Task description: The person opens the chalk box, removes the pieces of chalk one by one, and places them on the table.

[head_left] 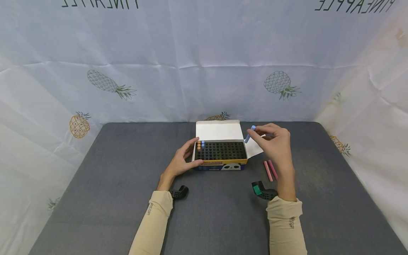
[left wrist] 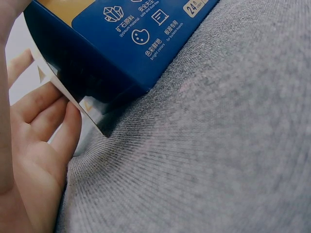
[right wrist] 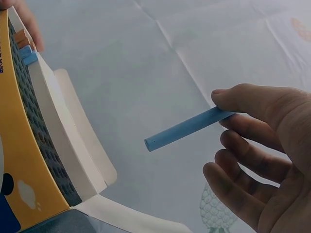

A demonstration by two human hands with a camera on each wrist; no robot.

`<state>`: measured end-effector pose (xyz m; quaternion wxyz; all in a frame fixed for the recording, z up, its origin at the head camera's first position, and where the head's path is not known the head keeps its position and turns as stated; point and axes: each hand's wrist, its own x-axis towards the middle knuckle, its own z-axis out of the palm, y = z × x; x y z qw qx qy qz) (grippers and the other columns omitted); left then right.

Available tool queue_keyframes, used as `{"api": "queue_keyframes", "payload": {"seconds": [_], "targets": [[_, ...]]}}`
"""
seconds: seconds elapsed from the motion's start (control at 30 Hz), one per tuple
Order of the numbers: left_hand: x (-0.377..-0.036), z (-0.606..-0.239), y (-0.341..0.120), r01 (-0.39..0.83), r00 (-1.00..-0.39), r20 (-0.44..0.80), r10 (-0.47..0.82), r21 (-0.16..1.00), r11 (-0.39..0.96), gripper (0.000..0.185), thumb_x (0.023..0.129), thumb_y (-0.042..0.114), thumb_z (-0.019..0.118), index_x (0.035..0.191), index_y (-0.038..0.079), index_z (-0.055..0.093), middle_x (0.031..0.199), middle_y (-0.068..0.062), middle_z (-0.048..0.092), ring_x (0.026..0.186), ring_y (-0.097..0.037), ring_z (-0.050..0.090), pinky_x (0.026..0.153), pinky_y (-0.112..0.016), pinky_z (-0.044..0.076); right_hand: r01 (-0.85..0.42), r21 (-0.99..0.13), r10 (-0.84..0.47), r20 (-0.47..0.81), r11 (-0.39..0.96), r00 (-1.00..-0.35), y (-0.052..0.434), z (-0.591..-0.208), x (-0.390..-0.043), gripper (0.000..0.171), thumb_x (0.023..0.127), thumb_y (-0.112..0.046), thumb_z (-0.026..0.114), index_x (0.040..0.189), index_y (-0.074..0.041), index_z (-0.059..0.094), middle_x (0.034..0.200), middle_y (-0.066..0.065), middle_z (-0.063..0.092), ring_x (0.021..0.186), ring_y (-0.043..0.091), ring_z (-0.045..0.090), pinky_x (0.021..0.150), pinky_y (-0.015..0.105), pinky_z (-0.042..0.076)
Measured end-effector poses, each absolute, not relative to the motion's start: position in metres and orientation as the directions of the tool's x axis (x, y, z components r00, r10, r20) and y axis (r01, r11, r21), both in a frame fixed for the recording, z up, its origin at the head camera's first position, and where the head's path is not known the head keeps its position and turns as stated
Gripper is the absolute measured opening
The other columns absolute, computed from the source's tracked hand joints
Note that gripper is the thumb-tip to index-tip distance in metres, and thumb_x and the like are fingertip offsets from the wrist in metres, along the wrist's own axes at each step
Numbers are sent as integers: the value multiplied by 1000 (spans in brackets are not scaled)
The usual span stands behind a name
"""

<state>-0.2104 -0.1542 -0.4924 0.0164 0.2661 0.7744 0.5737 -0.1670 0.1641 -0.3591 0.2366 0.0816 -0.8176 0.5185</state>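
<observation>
A chalk box point(head_left: 221, 165) with a panda on its yellow and blue front lies with its lid raised, showing a dark holder full of small holes. Orange chalks point(head_left: 199, 145) and blue chalks point(head_left: 203, 144) stand in the holes at its left end. My left hand point(head_left: 182, 161) holds that end, thumb at the front; in the left wrist view its fingers point(left wrist: 46, 107) touch the white side flap point(left wrist: 73, 94). My right hand point(head_left: 275, 141) pinches a blue chalk point(right wrist: 187, 128) by one end between thumb and fingers, tilted, above the box's right flap point(head_left: 254, 148).
Two pink chalks, a lighter one point(head_left: 268, 171) and a darker one point(head_left: 273, 169), lie on the grey table point(head_left: 127, 198) to the right of the box. White cloth point(head_left: 191, 92) printed with pineapples hangs behind and beside the table. A black wrist camera point(head_left: 262, 191) sits at my right wrist.
</observation>
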Motion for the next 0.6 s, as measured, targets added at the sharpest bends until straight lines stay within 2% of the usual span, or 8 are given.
{"api": "queue_keyframes", "payload": {"seconds": [0.3,0.6], "targets": [[-211,-492,-154,391,-859,278,431,898,201,81,90,39,79,159,28,37,163,-10,39,148,-35,43,119,-58,40,-380,-806,129,481,453,-867,170,-360,-166,17,87,-10,82,99,2,81,86,-21,65,78,-3,63,71,8,54],[-210,-492,-154,381,-866,265,424,899,217,80,90,26,78,158,30,37,163,-8,39,149,-34,41,120,-59,39,-357,-799,165,484,483,-860,180,-360,-165,18,86,-9,82,100,2,81,84,-25,64,78,-6,63,74,5,53]]}}
